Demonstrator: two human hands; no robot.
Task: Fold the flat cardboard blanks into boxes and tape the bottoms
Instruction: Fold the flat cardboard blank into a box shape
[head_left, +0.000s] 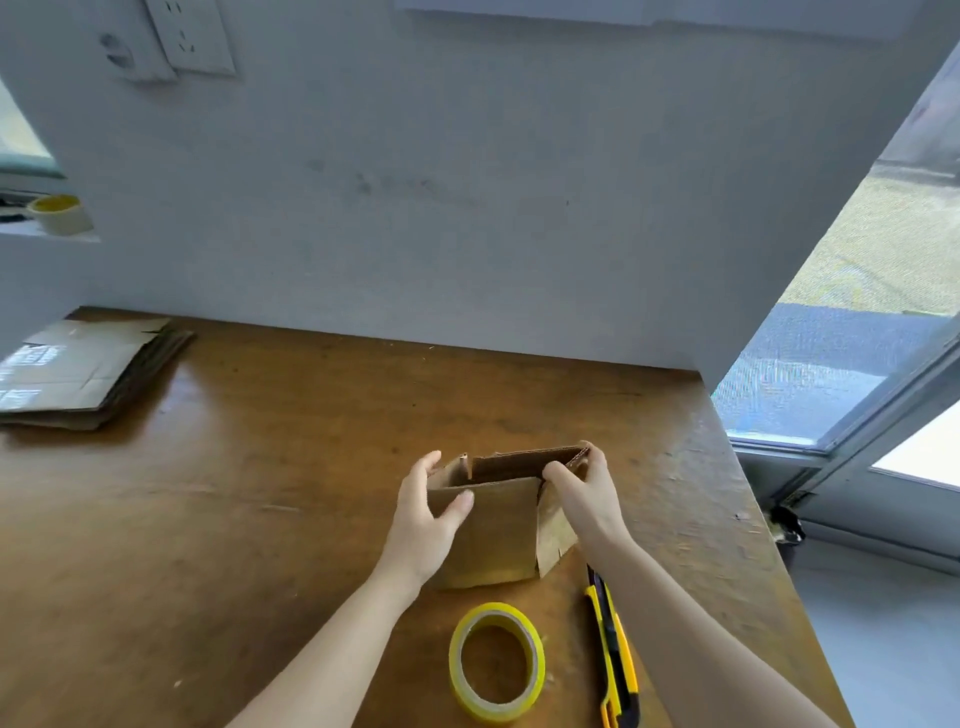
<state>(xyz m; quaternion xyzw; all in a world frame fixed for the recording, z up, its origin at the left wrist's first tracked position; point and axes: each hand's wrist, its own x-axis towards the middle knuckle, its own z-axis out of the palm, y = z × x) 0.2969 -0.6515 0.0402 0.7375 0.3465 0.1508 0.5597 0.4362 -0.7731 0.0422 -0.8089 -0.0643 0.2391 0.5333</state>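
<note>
A small brown cardboard box (501, 530) stands opened up on the wooden table (260, 493), its top flaps raised. My left hand (428, 512) grips its left side, thumb on the near wall. My right hand (582, 493) holds the right side, fingers curled over the top edge. A roll of yellow tape (496, 662) lies flat on the table just in front of the box. A stack of flat cardboard blanks (83, 371) rests at the far left of the table.
A yellow and black utility knife (615, 654) lies right of the tape, partly under my right forearm. A grey wall backs the table. Another tape roll (60, 213) sits on a ledge at left. The table's right edge drops off beside a window.
</note>
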